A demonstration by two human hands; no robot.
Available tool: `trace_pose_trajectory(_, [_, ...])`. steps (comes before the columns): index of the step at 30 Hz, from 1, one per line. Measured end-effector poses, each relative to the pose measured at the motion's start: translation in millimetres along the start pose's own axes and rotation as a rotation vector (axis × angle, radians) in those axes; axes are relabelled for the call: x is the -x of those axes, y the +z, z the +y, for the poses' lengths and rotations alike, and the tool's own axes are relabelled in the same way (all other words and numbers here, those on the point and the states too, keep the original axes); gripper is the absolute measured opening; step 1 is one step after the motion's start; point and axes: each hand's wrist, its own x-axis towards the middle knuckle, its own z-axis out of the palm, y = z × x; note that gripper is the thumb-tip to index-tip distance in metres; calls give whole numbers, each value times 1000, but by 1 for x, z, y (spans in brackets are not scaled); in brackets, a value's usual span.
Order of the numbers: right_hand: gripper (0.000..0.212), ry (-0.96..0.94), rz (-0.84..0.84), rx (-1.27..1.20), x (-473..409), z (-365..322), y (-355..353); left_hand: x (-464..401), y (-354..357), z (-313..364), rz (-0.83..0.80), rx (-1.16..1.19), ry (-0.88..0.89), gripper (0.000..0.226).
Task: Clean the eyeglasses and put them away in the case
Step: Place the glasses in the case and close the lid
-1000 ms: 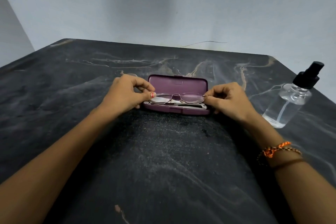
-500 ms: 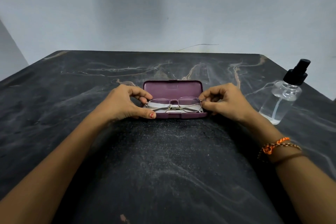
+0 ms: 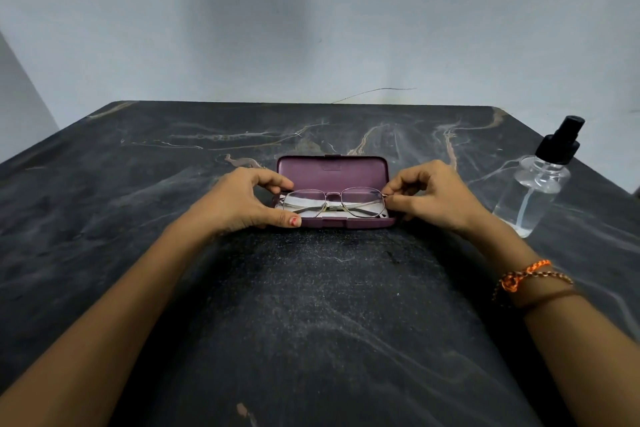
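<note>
Head view: glasses raised at the case since 1 s ago, hands hardly shifted.

Lifted and tilted more upright over the past 1 s, eyeglasses [image 3: 334, 202] now standing with lenses facing forward above the open purple case [image 3: 332, 170], temples folded, lower edge at or just over the white lining; contact with it impossible to tell. Left hand [image 3: 242, 203] curled at the left hinge, thumb along the case front; right hand [image 3: 427, 196] pinching the right hinge between thumb and fingertips. Probably coming out for cleaning or being settled in; not decidable. Thin gold metal frame, clear lenses, slim bridge. Spray bottle [image 3: 533, 184] well apart at the right on the dark marble table [image 3: 311, 305].
</note>
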Motion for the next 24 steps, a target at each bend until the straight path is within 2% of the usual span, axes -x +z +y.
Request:
trace_pose_trajectory(9, [27, -35, 0, 4, 1, 2, -1, -5, -1, -6, -1, -44, 4, 61])
trace_pose_trajectory(17, [14, -28, 11, -37, 0, 8, 0, -2, 0, -1, 12, -67, -4, 62])
trace_pose_trajectory(22, [6, 18, 96, -277, -3, 14, 4, -2, 0, -2, 3, -50, -7, 68])
trace_pose_trajectory(24, [16, 41, 142, -330, -4, 15, 6, -3, 0, -4, 12, -47, 11, 73])
